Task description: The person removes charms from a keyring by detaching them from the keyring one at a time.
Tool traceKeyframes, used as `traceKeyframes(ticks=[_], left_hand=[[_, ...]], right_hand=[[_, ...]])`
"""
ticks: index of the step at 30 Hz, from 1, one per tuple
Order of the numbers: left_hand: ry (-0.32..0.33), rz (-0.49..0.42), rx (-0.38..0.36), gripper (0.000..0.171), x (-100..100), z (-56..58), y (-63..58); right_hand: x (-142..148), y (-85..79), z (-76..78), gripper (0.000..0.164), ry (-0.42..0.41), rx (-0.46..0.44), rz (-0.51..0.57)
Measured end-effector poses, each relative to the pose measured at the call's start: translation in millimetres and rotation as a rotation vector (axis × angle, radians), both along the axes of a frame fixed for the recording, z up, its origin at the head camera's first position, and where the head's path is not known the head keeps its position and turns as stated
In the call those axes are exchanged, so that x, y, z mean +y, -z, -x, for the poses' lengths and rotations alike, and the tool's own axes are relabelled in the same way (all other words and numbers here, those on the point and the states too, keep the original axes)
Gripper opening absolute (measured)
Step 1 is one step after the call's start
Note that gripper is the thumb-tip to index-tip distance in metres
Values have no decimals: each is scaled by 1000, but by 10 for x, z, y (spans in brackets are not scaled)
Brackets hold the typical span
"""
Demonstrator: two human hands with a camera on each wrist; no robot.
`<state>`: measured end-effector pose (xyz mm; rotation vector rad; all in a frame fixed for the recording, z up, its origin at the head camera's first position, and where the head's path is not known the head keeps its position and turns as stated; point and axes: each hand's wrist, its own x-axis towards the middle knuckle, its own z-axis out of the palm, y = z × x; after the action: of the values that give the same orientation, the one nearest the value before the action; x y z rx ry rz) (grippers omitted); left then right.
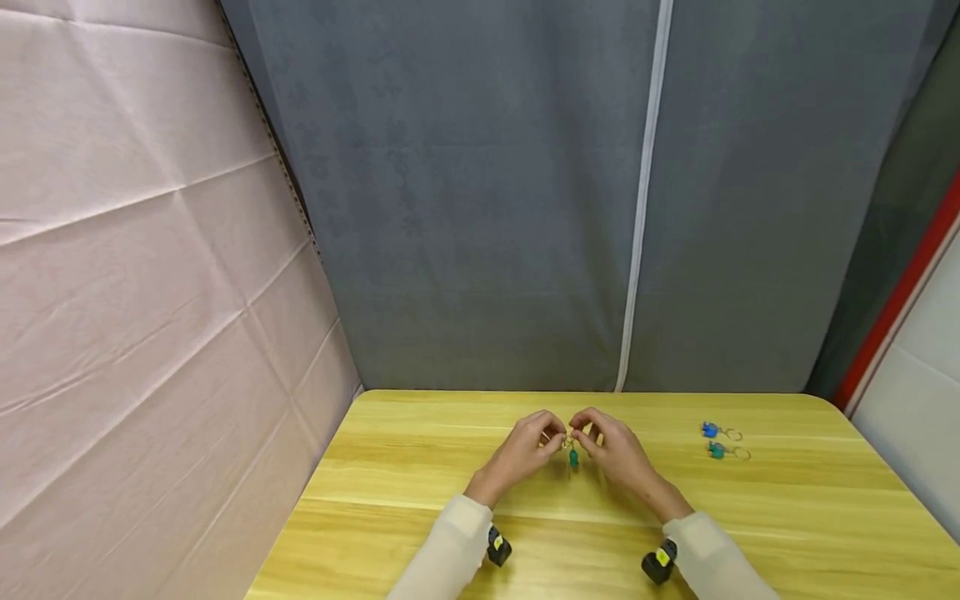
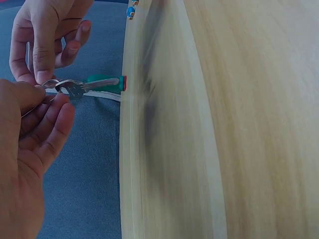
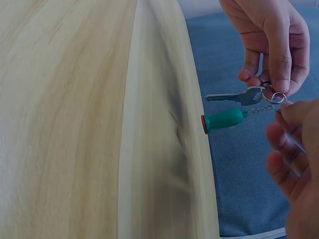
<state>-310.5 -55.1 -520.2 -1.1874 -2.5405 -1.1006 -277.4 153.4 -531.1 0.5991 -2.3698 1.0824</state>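
Near the middle of the desk (image 1: 787, 517), a little toward its far edge, both hands meet above the wood. The left hand (image 1: 525, 450) and the right hand (image 1: 615, 454) both pinch a small metal key ring (image 3: 277, 97) between thumb and forefinger, so the fingers of both hands are curled and grasping the ring, not released. From the ring hang a silver key (image 3: 234, 96) and a short chain with a green tag (image 3: 224, 119), which has a red end. In the head view the green tag (image 1: 573, 457) hangs down between the two hands, just above the desk surface; I cannot tell if it touches the wood. In the left wrist view the key (image 2: 75, 89) lies beside the green tag (image 2: 102, 82), and the other fingers (image 2: 52, 132) of the left hand are spread loosely under the ring.

Toward the far right corner of the desk lie two more keychains, well apart from the hands: a blue keychain (image 1: 711, 430) nearer the far edge and a teal keychain (image 1: 718, 451) just beside it, each with its own ring pointing to the right. Both forearms wear light sleeves, and a small black camera with a yellow mark sits on each wrist. Behind the desk hangs a grey curtain (image 1: 480, 208), and a pale pink cloth (image 1: 135, 292) covers the left side.
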Motion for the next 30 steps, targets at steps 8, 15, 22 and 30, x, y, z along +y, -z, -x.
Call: traceKeyframes(ticks=[8, 15, 22, 30], left_hand=[[9, -8, 17, 10, 12, 15, 30], [-1, 8, -14, 11, 38, -1, 52], [10, -13, -33, 13, 93, -21, 85], [-9, 1, -11, 12, 137, -31, 91]], right_hand=[[22, 6, 0, 19, -52, 38, 31], [27, 2, 3, 17, -70, 26, 58], [30, -18, -12, 13, -46, -14, 53], [28, -62, -45, 12, -44, -19, 44]])
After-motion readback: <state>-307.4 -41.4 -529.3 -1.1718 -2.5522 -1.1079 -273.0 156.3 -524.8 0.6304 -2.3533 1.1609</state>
